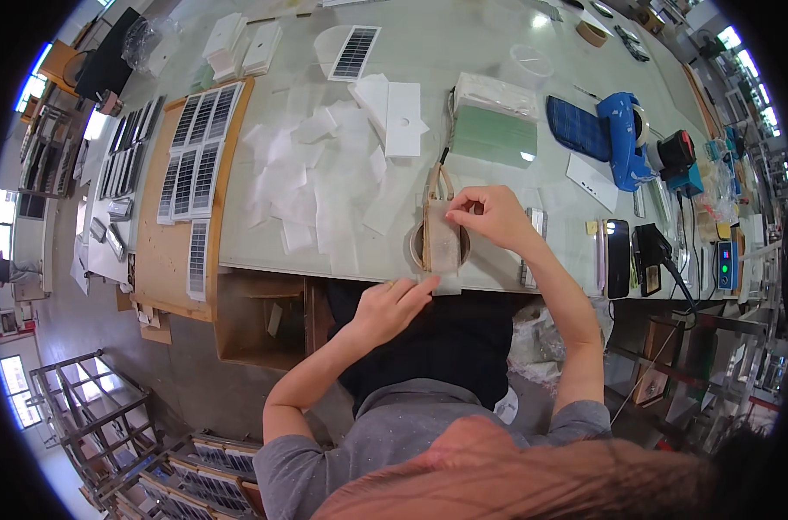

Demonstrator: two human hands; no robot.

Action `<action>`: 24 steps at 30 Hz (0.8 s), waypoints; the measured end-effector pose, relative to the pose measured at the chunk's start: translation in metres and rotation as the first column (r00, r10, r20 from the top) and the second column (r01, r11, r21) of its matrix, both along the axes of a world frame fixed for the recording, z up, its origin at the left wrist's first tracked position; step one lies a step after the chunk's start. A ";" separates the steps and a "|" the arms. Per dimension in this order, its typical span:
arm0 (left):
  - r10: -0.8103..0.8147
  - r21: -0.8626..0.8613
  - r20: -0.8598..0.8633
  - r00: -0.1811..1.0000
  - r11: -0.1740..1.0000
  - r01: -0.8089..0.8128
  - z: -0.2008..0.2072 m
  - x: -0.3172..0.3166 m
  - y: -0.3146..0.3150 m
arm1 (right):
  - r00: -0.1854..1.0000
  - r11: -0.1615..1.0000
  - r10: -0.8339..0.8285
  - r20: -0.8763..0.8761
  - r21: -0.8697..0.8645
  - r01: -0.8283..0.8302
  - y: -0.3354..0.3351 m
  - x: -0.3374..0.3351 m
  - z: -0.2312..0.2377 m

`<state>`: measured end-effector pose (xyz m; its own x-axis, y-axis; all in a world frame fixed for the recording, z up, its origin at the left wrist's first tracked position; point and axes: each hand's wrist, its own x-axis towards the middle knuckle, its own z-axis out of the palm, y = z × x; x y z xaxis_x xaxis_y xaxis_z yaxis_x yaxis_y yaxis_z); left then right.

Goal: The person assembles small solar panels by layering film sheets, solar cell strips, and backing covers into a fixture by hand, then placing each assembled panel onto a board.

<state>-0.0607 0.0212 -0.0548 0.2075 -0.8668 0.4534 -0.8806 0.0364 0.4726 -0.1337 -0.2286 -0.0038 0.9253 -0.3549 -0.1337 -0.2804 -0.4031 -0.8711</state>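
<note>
A flat, greyish-beige rectangular piece (443, 238) lies near the table's front edge, with a looped tan strap or cable at its far end. Under it a round brown ring (417, 249) sticks out on both sides. At the piece's upper right, my right hand (491, 215) is closed in a pinch of thumb and forefinger; what they hold, if anything, is too small to make out. My left hand (390, 309) is at its near left corner, fingertips together at the edge. Whatever is between them is hidden. A translucent strip (449, 283) shows beside those fingertips.
Translucent sheets (294, 186) and white cards (403, 121) spread to the left. Beyond the piece sits a green stack (495, 136). A blue tape dispenser (621, 139) and a soldering iron holder (650, 260) stand right. Small solar panels (195, 165) lie on a board at left.
</note>
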 end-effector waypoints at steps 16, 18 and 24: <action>-0.164 -0.204 -0.854 0.493 0.979 -0.029 0.048 0.020 0.018 | 0.979 0.775 0.043 0.200 -0.625 0.093 0.029 -0.037 0.009; -0.074 -0.137 -0.951 0.300 0.972 -0.193 0.049 0.012 0.024 | 0.983 0.746 0.039 0.179 -0.660 0.091 0.050 -0.056 0.005; 0.306 0.323 -0.931 0.201 0.945 0.057 0.032 0.008 0.010 | 0.972 0.607 0.031 0.231 -0.777 0.166 0.081 -0.072 -0.020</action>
<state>-0.0531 0.0313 -0.0225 0.4356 -0.8087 -0.3953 0.2876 -0.2911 0.9124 -0.2053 -0.1481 -0.0239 0.8628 -0.2933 0.4117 -0.1965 -0.9450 -0.2614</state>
